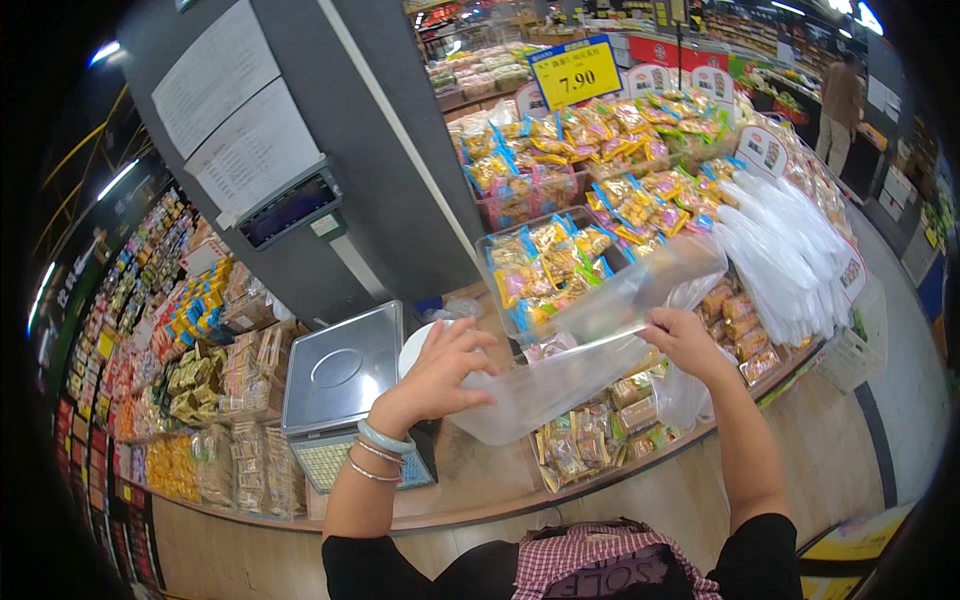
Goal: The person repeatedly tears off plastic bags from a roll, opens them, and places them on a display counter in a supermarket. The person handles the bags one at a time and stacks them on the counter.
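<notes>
My right hand [686, 341] pinches a thin clear plastic bag [525, 394], which stretches left across the counter and is partly blurred. My left hand [450, 367] is spread at the bag's left end, fingers apart; whether its thumb touches the film is hard to tell. Behind that hand, a white round object [412, 351] shows only in part. Left of it stands a weighing scale [341, 367] with a metal pan and a keypad. Small wrapped snacks [577, 442] lie below the stretched bag.
Clear bins [517, 326] of packaged snacks fill the display. A bunch of white plastic bags [787, 255] hangs at right. A grey pillar [360, 172] carries papers and a display screen [289, 206]. A yellow price sign [576, 73] stands behind. A person [838, 105] stands far right.
</notes>
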`<state>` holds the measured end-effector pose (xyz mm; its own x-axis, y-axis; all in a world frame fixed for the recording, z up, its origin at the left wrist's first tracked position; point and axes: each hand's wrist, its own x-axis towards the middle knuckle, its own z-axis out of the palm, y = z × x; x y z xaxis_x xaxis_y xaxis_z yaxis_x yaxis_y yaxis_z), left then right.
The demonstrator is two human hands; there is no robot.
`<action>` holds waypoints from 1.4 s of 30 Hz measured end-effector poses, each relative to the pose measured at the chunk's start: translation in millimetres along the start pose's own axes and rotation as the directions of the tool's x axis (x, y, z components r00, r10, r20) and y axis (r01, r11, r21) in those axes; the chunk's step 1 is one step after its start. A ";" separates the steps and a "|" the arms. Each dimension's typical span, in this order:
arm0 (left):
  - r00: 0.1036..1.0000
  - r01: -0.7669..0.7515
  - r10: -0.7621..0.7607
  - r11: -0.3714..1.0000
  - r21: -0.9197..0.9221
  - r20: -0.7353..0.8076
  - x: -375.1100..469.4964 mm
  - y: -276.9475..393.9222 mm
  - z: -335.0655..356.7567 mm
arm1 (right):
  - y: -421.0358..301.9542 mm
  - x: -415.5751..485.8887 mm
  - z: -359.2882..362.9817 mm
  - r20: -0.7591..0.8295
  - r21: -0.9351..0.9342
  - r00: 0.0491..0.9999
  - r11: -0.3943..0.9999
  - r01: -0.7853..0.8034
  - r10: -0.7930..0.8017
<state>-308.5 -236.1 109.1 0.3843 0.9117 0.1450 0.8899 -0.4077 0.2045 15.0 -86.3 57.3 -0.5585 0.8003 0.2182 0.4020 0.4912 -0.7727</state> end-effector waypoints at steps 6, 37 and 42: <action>0.994 -0.052 0.043 0.995 -0.086 -0.104 5.9 0.8 19.3 | 86.1 -6.3 -2.4 -0.184 -0.147 0.973 0.976 -0.164 0.136; 0.929 0.149 -0.346 0.679 -0.719 -0.134 131.0 -28.9 -42.6 | -42.3 -45.2 -14.2 -0.012 -0.201 0.959 0.940 0.276 -0.284; 0.988 0.090 0.012 0.760 -0.643 0.152 223.7 81.0 -11.4 | -58.3 -27.6 22.6 0.106 -0.315 0.968 0.915 0.250 -0.228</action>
<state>-153.2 -65.8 169.2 0.4283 0.9036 -0.0018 0.5531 -0.2606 0.7913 -9.4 -144.7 82.8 -0.7089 0.6265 0.3240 0.4574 0.7580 -0.4649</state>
